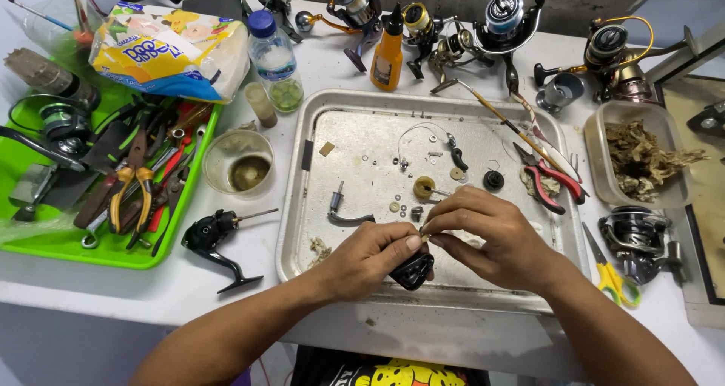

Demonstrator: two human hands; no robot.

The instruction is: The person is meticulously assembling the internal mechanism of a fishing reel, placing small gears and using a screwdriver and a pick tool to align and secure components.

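Head view showed the left hand [370,257] clamped around a small black reel body [412,270] over the metal tray [302,205], at about six o'clock on its floor. The right hand [491,235] had its fingertips [432,235] pinched together on a tiny part at the body's top, too small to identify. The body looked rigid, light, probably greasy; gripping its flanks seemed safest. Loose washers [395,205] lay toward twelve o'clock.
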